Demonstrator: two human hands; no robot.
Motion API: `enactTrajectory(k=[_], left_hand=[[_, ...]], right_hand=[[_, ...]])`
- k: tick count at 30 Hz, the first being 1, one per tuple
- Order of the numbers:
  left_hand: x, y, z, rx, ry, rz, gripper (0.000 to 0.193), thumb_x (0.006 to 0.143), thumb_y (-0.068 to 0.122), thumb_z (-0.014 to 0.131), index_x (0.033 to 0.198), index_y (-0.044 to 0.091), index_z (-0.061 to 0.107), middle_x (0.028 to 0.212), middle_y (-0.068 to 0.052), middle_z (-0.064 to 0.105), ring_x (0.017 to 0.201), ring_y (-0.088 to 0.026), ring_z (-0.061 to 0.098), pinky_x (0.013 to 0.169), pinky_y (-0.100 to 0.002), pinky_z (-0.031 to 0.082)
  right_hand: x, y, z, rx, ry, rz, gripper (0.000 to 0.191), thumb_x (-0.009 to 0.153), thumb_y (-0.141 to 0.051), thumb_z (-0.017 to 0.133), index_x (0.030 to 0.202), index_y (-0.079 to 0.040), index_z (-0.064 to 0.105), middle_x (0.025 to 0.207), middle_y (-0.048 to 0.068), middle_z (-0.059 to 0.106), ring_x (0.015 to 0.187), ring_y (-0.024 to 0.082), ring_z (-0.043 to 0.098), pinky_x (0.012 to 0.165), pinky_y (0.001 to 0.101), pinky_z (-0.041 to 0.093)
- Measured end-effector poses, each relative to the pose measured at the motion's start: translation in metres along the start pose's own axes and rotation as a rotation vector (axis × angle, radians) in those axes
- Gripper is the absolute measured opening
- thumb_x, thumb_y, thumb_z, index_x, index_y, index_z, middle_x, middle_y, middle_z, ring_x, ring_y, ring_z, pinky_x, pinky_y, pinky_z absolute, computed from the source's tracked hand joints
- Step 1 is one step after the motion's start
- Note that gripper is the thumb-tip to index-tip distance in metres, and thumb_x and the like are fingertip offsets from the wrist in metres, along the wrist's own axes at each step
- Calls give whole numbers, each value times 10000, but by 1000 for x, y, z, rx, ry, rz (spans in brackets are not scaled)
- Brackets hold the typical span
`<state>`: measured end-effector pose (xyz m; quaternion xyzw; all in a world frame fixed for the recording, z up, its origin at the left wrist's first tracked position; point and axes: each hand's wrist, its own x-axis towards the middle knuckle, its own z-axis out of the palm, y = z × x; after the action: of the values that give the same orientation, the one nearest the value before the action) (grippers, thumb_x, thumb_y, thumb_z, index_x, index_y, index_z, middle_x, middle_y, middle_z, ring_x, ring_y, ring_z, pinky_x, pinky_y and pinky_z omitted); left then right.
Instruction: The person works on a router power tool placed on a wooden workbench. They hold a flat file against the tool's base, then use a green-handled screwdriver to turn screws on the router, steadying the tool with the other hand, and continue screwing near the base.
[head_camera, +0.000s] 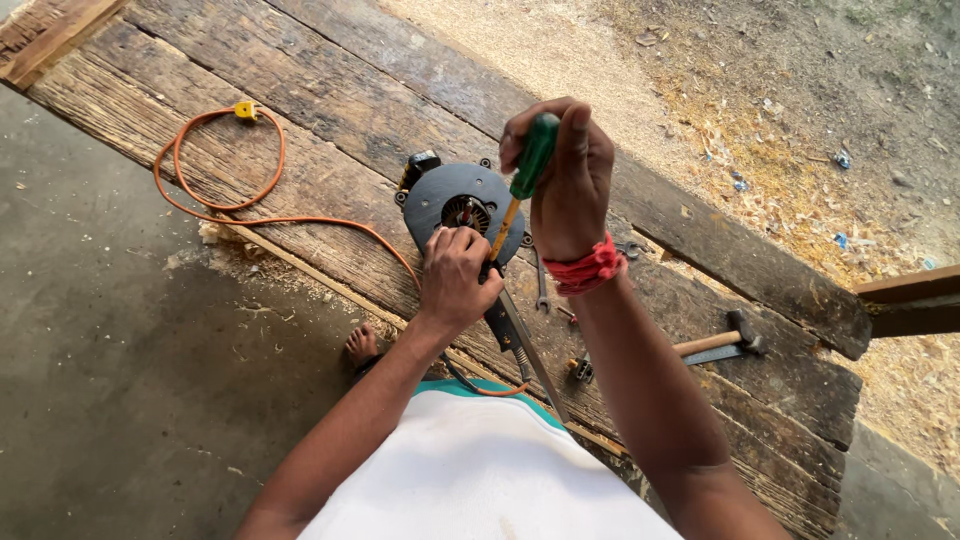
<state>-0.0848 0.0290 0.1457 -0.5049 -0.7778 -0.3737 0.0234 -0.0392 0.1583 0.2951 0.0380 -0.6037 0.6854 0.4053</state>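
Head view: right hand (562, 170) grips a green-handled screwdriver (522, 180) over the black power tool (455, 200); left hand (455, 275) clamps the tool's body.

Weathered planks (330, 110) are laid from ten o'clock to four o'clock. Grey concrete floor (110, 380) is seen at eight o'clock; sawdust-strewn ground (800, 110) at two o'clock, daylit.

Likely outdoor woodworking yard, rough planks (330, 110), sawdust (560, 50), hammer (722, 341), shavings (790, 190)
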Motion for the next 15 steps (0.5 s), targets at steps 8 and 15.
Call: enactTrajectory(k=[8, 15], left_hand=[[0, 0, 2, -1, -1, 1, 212, 755, 172, 728, 864, 18, 632, 971, -141, 578, 1032, -327, 572, 1091, -549, 401], [1, -1, 2, -1, -14, -6, 196, 756, 171, 729, 848, 30, 629, 966, -132, 583, 1014, -315, 570, 1081, -549, 402]], right_hand=[[-3, 1, 0, 159, 46, -25, 352, 1040, -417, 543, 1070, -67, 559, 821, 69, 640, 554, 93, 551, 507, 214, 447], [-6, -4, -6, 56, 43, -15, 499, 1195, -421, 429, 1131, 32, 628, 851, 99, 662, 676, 162, 598, 599, 293, 488]])
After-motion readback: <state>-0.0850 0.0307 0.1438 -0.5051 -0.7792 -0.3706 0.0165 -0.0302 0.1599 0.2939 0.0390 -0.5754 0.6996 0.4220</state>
